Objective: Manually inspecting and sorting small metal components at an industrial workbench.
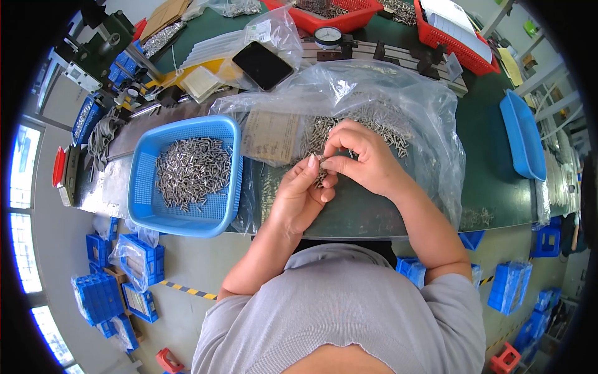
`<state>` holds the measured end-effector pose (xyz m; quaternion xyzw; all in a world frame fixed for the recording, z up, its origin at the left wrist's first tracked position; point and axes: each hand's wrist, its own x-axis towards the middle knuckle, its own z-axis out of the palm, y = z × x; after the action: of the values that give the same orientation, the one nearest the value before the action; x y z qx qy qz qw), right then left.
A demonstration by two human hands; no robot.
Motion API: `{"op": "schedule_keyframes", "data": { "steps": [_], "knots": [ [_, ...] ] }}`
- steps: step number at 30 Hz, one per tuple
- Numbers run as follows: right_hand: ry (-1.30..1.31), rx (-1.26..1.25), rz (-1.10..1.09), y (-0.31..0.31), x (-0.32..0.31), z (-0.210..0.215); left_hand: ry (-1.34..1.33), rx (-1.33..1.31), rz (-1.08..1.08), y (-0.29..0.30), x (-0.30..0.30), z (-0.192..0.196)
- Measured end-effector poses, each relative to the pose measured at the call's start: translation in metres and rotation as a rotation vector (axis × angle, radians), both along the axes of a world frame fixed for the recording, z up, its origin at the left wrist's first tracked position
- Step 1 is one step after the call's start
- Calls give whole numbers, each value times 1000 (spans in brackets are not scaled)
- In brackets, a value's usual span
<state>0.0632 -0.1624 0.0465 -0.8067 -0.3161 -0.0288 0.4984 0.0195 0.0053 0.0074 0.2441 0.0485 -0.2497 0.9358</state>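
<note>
Several small metal pins are in my left hand [300,194], which is curled closed around them. The thumb and forefinger of my right hand [364,159] pinch together at my left fingertips; what they grip there is too small to make out. Just beyond my hands, a heap of small metal pins [389,128] lies in and under a large clear plastic bag [436,124]. A brown paper label [269,134] shows through the bag at the left. To the left of my hands, a blue plastic basket [142,187] holds a big pile of similar metal pins [193,169].
A black phone [263,65] lies beyond the bag, near a round dial gauge [327,37] on a metal rail. Red baskets [458,47] stand at the back, and a blue tray [522,134] sits at the right edge. Blue crates [99,296] stand on the floor at left.
</note>
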Motion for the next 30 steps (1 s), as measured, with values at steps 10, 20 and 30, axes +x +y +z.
{"op": "schedule_keyframes", "data": {
  "steps": [10, 20, 30],
  "knots": [
    [163, -108, -230, -26, 7, 9, -70, -31, 39, 2, 2, -5],
    [-176, -513, -241, -19, 6, -13, -71, -43, 29, 1, 3, -6],
    [512, 151, -57, -14, 1, 4, -70, -46, 30, 1, 2, -6]
  ]
}}
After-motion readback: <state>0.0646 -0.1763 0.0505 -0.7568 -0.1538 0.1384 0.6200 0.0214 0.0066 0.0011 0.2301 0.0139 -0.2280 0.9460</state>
